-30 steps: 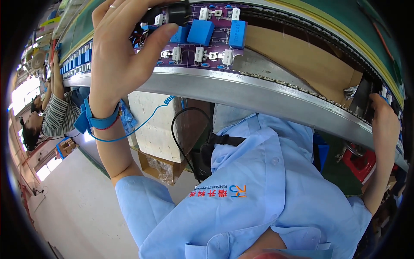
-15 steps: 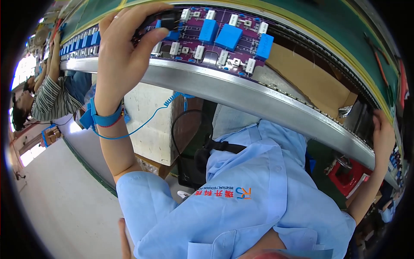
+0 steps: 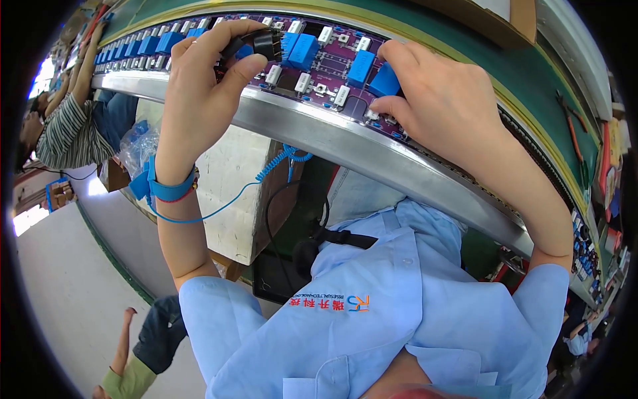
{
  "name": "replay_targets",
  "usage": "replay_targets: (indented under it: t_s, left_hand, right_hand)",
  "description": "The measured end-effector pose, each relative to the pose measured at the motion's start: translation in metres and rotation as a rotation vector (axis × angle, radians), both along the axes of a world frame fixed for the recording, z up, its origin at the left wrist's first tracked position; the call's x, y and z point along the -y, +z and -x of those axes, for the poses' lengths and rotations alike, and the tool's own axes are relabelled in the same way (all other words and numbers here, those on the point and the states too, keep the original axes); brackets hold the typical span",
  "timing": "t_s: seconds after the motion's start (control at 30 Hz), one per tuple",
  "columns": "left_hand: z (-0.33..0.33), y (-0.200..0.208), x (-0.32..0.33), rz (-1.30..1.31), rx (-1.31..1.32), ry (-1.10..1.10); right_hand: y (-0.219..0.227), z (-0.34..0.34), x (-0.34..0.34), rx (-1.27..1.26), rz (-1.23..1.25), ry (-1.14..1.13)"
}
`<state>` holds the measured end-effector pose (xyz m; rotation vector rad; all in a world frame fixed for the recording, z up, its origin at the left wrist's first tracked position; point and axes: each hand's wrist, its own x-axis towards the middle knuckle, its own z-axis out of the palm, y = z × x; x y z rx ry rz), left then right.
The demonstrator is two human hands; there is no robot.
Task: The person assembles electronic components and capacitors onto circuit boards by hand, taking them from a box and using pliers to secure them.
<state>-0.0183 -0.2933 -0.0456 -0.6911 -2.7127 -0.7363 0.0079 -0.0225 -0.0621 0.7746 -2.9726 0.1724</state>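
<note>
Black part (image 3: 268,45) is gripped between thumb and fingers of the left hand (image 3: 206,90), over the purple board (image 3: 332,64), which lies along the metal rail (image 3: 286,113). Right hand (image 3: 445,93) reaches over the board's right end; its thumb and index finger stand apart about an end blue block (image 3: 384,82), and whether they press on block or board cannot be told. Risk 1: pins may bend if the part is pushed down misaligned, since they point sideways, toward the neighbouring blocks. Risk 2: a loosened pinch may drop the part among the white blocks (image 3: 302,82). Risk 3: uneven pressure from the right hand may tilt the board or disturb the end block. Risk 4: the coiled cord (image 3: 272,166) on the left wrist strap (image 3: 174,190) may catch below the rail on a wide arm movement. Appearance: part is dark, rounded, with several thin metal pins at its right end; board carries upright blue and white blocks with bare outlined areas between.
</note>
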Motion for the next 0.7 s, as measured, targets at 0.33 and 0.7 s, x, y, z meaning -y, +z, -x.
replay_targets:
  t_s: [0.33, 0.7]
  left_hand:
    - [-0.011, -0.008, 0.010, -0.116, 0.104, -0.004]
    - [-0.025, 0.014, -0.007, 0.002, 0.072, 0.069]
  right_hand:
    - [0.014, 0.007, -0.009, -0.091, 0.273, 0.129]
    - [-0.001, 0.010, 0.009, 0.061, 0.321, 0.119]
